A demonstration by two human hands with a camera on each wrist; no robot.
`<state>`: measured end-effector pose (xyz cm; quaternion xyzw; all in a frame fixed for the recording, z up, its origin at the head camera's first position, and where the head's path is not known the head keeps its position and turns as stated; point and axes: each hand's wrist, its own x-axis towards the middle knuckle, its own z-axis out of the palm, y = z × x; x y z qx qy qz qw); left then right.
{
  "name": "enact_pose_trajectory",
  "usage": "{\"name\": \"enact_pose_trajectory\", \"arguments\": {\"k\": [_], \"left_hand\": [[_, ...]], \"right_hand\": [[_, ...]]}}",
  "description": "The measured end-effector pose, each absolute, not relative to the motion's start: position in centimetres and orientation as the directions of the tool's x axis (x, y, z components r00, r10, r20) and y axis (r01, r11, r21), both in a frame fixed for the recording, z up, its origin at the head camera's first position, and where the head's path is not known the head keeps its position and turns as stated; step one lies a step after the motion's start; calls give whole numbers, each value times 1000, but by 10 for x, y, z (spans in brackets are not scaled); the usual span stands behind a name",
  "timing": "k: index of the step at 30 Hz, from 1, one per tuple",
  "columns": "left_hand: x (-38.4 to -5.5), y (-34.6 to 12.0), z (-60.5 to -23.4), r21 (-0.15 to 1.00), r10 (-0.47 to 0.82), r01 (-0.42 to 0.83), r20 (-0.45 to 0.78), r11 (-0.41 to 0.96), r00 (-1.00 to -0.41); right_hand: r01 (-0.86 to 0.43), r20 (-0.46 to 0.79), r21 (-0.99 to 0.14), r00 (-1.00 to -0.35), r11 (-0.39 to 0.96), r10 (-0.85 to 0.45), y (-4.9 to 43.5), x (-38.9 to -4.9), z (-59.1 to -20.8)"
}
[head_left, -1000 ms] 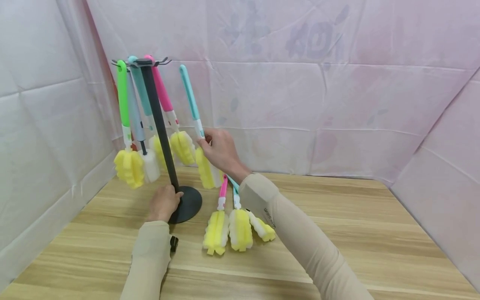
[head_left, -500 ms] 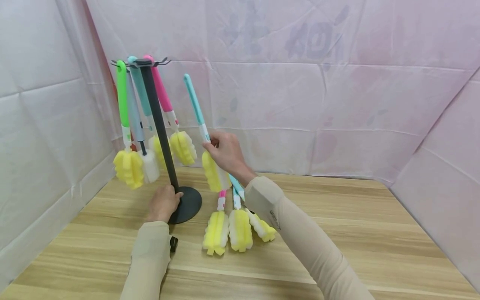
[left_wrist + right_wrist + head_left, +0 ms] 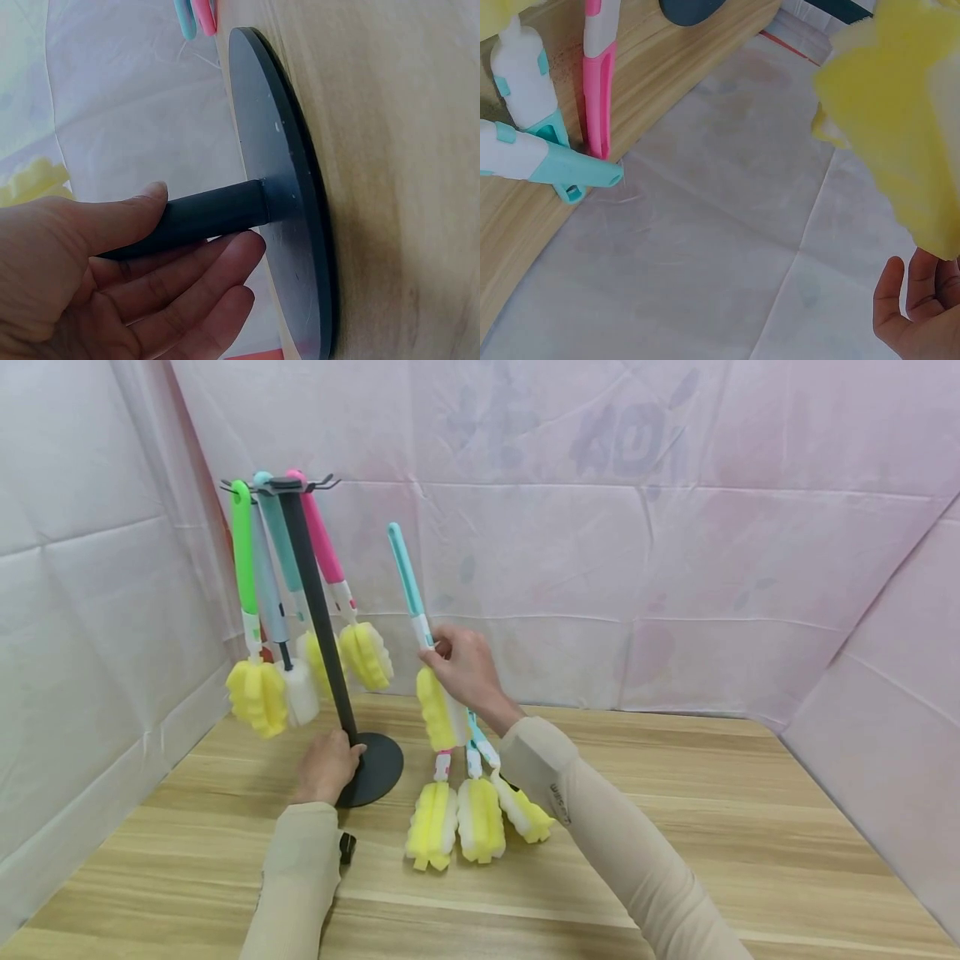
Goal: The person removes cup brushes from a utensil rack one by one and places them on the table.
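Note:
My left hand (image 3: 328, 767) holds the foot of the black stand's pole (image 3: 217, 211), thumb on one side and fingers curled along the other, just above its round base (image 3: 384, 768). Off to the right of the stand, my right hand (image 3: 471, 670) pinches a sponge bottle brush by its white neck. The brush's turquoise handle (image 3: 405, 568) points up and leans left; its yellow and white sponge head (image 3: 437, 714) hangs below the fingers. In the right wrist view, that sponge (image 3: 900, 112) covers part of the fingers (image 3: 891, 296).
On the stand's hooks hang a green brush (image 3: 244, 552), a grey-blue one (image 3: 272, 581), a turquoise one and a pink one (image 3: 325, 539). Several brushes with yellow sponges (image 3: 482, 822) lie on the wooden table (image 3: 675, 843), handles pointing away. White cloth walls (image 3: 750, 552) enclose the table.
My right hand has moved right and slightly down with the turquoise brush, away from the stand. The left hand and the stand stay in place.

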<state>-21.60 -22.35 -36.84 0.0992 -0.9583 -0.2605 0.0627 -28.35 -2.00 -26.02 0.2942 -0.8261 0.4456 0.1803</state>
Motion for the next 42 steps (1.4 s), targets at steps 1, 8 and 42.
{"name": "enact_pose_trajectory", "arguments": {"k": [1,8,42], "left_hand": [[-216,-223,-368,512,-223,-158,67,844,-972],[-217,-222,-367,511,-232,-173,54,842,-971],[-217,-223,-367,522,-230,-166,59,837,-971]], "right_hand": [[-646,559,-630,-763,431,-325,-20,-284,-261],[-642,547,-636,-766,428,-338,-13,-282,-264],[-641,512,-618,-768,456,-385,11,-287,-279]]}}
